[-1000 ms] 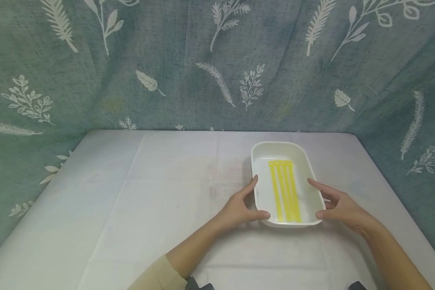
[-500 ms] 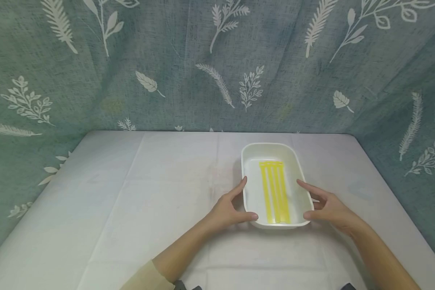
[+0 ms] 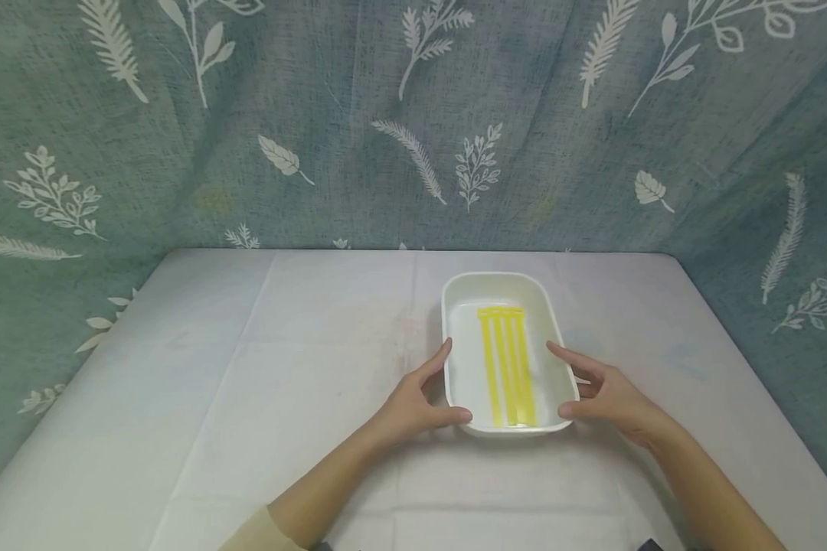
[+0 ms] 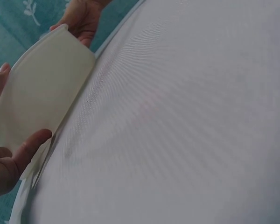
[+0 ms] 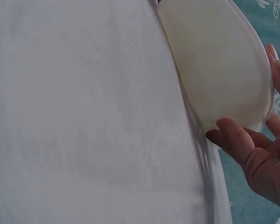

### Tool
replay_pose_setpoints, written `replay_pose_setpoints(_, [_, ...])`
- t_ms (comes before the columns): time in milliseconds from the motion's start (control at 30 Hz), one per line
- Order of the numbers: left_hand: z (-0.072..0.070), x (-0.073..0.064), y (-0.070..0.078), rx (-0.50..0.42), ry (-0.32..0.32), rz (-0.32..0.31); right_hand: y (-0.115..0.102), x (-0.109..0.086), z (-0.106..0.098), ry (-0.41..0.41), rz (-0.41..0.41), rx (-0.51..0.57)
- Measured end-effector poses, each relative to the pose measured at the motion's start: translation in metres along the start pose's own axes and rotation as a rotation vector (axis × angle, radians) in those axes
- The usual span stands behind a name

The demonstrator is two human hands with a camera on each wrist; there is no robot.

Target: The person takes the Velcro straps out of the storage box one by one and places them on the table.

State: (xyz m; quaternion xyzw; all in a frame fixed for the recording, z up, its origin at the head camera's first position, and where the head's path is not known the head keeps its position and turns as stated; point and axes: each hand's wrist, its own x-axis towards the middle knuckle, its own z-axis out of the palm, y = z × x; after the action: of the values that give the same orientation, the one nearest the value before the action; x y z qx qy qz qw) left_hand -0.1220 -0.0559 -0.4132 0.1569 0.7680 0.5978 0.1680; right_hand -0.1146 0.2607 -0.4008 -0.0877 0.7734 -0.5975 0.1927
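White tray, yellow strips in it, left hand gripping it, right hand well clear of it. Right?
Not quite: the right hand isn't clear of the white tray; the head view shows it gripping too. Yellow strips inside and left hand gripping stand.

I'm facing blue-green leaf-print fabric [image 3: 344, 191] that walls in a creased white tablecloth [image 3: 282, 398] on three sides

a curtained-off spot like a small booth: blue-green fabric [image 3: 324, 210] printed with white leaves and sprigs hangs behind and along both sides of a table [image 3: 303, 375] draped in faintly creased white; whether it stands in a home or a studio cannot be told.
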Motion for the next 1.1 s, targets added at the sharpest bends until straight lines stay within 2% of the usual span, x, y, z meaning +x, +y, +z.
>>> replay_pose_setpoints(167, [-0.005,-0.007,-0.001,-0.020,0.005,-0.018,-0.002,0.001,0.007,-0.012,0.009,0.038])
replay_pose_setpoints(400, [-0.013,-0.016,-0.002,-0.012,0.023,-0.041,-0.004,0.004,0.018,-0.026,-0.022,0.053])
replay_pose_setpoints(867, [-0.027,-0.029,-0.006,-0.026,0.008,-0.064,-0.002,0.005,0.035,-0.024,-0.047,0.069])
replay_pose_setpoints(1100, [-0.033,-0.037,-0.010,-0.026,0.015,-0.058,0.003,0.004,0.040,-0.068,-0.121,0.118])
